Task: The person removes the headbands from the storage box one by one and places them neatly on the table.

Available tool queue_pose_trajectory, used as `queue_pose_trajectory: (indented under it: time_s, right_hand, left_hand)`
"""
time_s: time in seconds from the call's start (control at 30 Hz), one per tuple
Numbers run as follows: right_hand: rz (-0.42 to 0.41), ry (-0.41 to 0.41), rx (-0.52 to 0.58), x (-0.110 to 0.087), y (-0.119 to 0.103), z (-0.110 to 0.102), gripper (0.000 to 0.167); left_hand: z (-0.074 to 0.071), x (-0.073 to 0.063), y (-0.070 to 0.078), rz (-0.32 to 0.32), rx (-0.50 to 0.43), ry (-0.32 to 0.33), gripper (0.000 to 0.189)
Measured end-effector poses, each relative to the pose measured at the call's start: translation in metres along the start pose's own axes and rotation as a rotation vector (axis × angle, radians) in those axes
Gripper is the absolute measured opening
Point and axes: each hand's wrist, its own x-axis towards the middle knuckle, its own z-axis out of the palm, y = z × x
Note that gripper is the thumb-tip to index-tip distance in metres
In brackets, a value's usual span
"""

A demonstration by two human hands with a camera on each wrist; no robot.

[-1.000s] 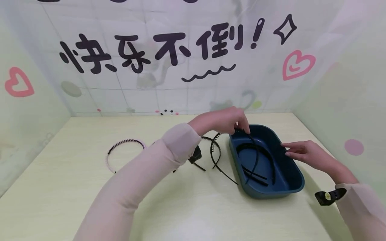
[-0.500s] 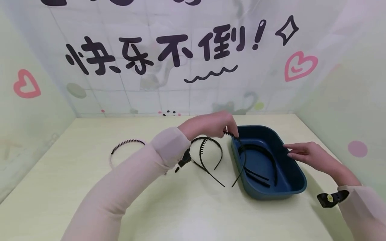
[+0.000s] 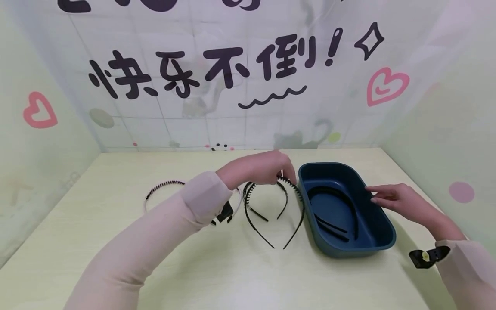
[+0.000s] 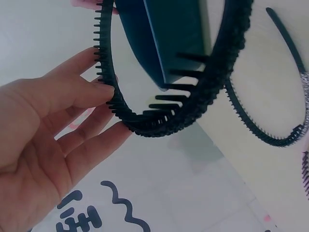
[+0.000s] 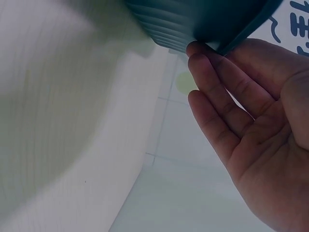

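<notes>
My left hand (image 3: 263, 168) pinches the top of a black toothed headband (image 3: 303, 210), whose two ends point down over the table. In the left wrist view, thumb and fingers meet on the headband (image 4: 188, 113), its comb teeth facing inward. Just right of it stands a dark blue plastic bin (image 3: 333, 253) with several black headbands (image 3: 353, 211) lying inside. At the bin's right rim, my right hand (image 3: 404, 202) pinches the wall; in the right wrist view its fingers (image 5: 207, 72) lie against the outside, while the thumb's tip is hidden behind the rim.
Another black headband (image 3: 287, 200) lies on the table behind the held one. Farther left are a pink headband with dark teeth (image 3: 164, 184) and a white one (image 3: 240, 199), both partly hidden by the left arm. Printed walls enclose the table's back and sides.
My left hand has moved left and slightly down, bringing the headband from over the bin to beside its left wall. My right hand keeps its place on the rim.
</notes>
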Motion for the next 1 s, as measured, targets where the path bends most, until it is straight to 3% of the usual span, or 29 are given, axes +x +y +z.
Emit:
queue_pose_trajectory:
  time_s: [0.7,1.0]
  right_hand:
    - [0.02,0.002,-0.033,-0.002,0.003,0.0,0.035]
    - [0.029,-0.006,0.0,-0.001,0.002,0.001,0.035]
  left_hand:
    - [0.014,-0.042,-0.023,-0.101,-0.026,0.014,0.053]
    - [0.02,-0.076,-0.036,-0.109,-0.097,0.048,0.053]
